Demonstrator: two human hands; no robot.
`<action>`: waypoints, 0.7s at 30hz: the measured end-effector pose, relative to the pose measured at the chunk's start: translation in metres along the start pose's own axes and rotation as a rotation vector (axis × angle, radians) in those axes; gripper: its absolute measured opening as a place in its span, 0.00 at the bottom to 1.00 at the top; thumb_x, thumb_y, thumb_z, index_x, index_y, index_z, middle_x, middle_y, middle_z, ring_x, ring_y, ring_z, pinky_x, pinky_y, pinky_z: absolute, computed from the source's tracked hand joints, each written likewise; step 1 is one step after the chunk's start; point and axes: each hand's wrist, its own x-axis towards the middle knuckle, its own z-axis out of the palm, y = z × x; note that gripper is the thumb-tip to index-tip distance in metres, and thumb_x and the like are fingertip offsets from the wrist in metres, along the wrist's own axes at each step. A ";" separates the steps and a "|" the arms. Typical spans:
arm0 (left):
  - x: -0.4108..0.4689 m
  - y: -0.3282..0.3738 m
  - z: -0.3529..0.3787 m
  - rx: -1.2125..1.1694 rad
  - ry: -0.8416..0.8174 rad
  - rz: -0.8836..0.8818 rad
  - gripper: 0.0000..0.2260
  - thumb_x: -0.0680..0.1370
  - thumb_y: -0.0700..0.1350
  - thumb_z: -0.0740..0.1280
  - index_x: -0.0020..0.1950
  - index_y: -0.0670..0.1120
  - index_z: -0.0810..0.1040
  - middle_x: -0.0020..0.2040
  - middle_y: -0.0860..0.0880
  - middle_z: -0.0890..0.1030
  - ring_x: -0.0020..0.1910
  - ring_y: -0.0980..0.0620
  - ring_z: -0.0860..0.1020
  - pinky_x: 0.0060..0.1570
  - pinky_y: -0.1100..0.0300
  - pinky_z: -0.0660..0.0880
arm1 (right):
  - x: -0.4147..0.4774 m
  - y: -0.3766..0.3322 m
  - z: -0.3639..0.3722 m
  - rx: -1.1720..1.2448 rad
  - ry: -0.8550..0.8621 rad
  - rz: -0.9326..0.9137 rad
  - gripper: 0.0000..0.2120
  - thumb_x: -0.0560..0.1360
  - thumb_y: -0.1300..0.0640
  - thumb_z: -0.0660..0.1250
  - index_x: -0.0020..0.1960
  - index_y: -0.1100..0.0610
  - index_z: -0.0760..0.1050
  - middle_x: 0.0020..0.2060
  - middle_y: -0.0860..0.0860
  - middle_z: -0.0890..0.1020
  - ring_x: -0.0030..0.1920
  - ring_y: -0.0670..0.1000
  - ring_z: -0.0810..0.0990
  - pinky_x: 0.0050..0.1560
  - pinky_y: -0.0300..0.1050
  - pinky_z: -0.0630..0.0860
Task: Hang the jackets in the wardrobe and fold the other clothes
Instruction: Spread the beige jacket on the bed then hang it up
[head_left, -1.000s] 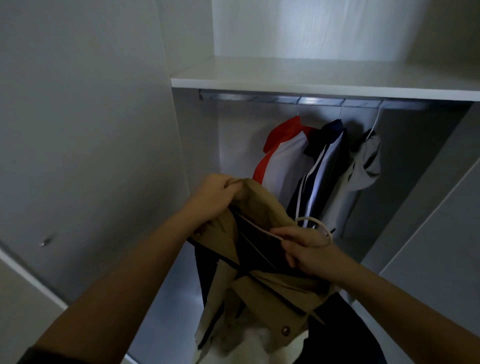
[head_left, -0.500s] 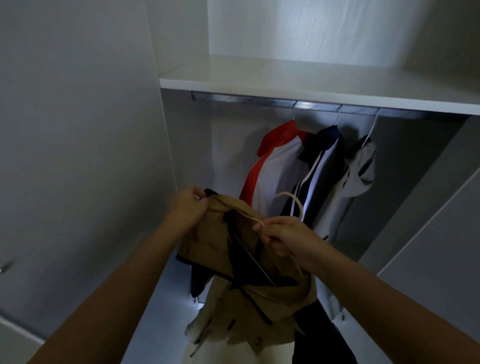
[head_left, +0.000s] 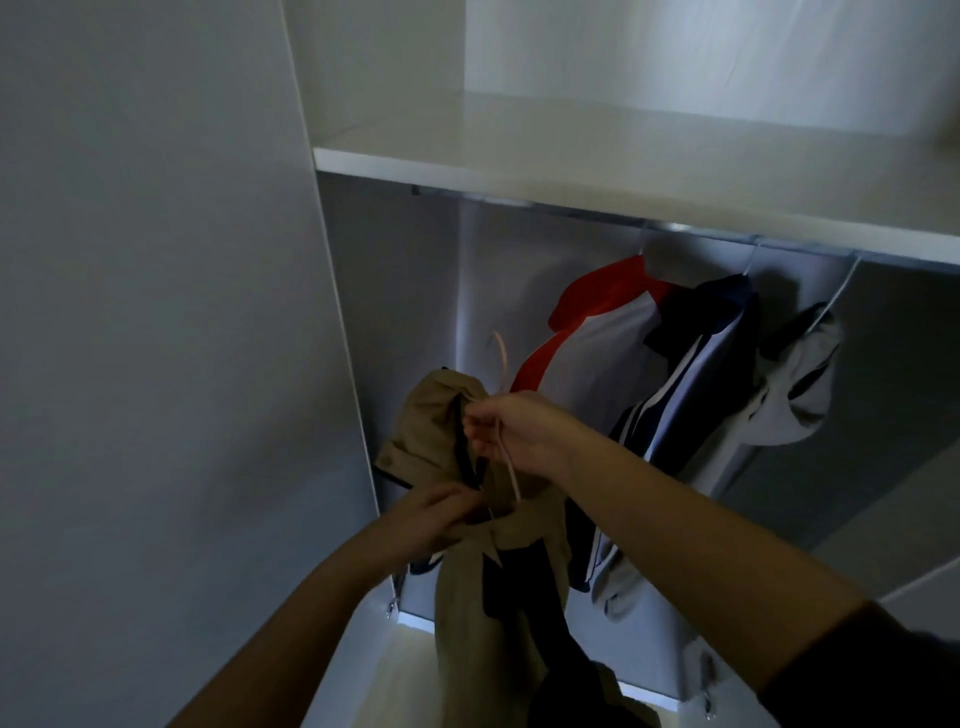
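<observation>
While the right hand (head_left: 514, 436) pinches the thin pale hanger (head_left: 512, 474) just below its hook, with the fingers curled round the neck, the left hand (head_left: 434, 512) grips a fold of the tan jacket (head_left: 428, 415) a little lower, its fingers closed on the cloth. Both hands meet near the centre of the frame, in front of the open wardrobe (head_left: 332, 312).

The tan jacket is partly on the hanger. One shoulder bulges up to the left of the right hand, and the rest falls in a long drape toward the bottom of the frame, showing a dark lining (head_left: 498, 587). The hook points up, free in the air and well below the rail (head_left: 675, 228), which runs under the white shelf (head_left: 571, 171) across the upper half of the frame.

Three jackets hang from the rail to the right of the hands. A red and white jacket (head_left: 597, 364) is nearest, and its lower edge passes behind the right wrist. A navy and white jacket (head_left: 701, 374) hangs just beside it. A grey jacket (head_left: 800, 400) hangs farthest right, on a thin hanger of its own.

A plain pale panel (head_left: 156, 312) fills the left of the frame. A dark sleeve (head_left: 883, 670) covers the right arm at the lower right corner.
</observation>
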 end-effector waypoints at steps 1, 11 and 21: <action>0.009 0.006 -0.003 -0.060 -0.031 -0.035 0.17 0.70 0.61 0.64 0.53 0.53 0.80 0.53 0.53 0.81 0.53 0.57 0.79 0.56 0.65 0.73 | 0.007 -0.005 -0.001 -0.019 -0.015 0.001 0.03 0.77 0.68 0.61 0.46 0.63 0.72 0.34 0.54 0.76 0.34 0.48 0.77 0.33 0.37 0.74; 0.073 0.031 -0.001 -0.216 0.089 -0.002 0.04 0.78 0.41 0.65 0.50 0.45 0.79 0.46 0.49 0.80 0.46 0.54 0.79 0.53 0.60 0.76 | 0.060 -0.047 -0.016 -0.149 -0.150 -0.006 0.12 0.76 0.76 0.55 0.43 0.61 0.68 0.37 0.56 0.78 0.39 0.49 0.80 0.39 0.40 0.76; 0.097 0.015 -0.029 0.010 0.330 0.127 0.11 0.77 0.39 0.67 0.36 0.52 0.76 0.32 0.57 0.78 0.32 0.65 0.75 0.39 0.69 0.72 | 0.100 -0.075 -0.065 -0.823 0.070 -0.380 0.13 0.77 0.67 0.62 0.60 0.60 0.76 0.58 0.56 0.79 0.60 0.54 0.77 0.59 0.42 0.71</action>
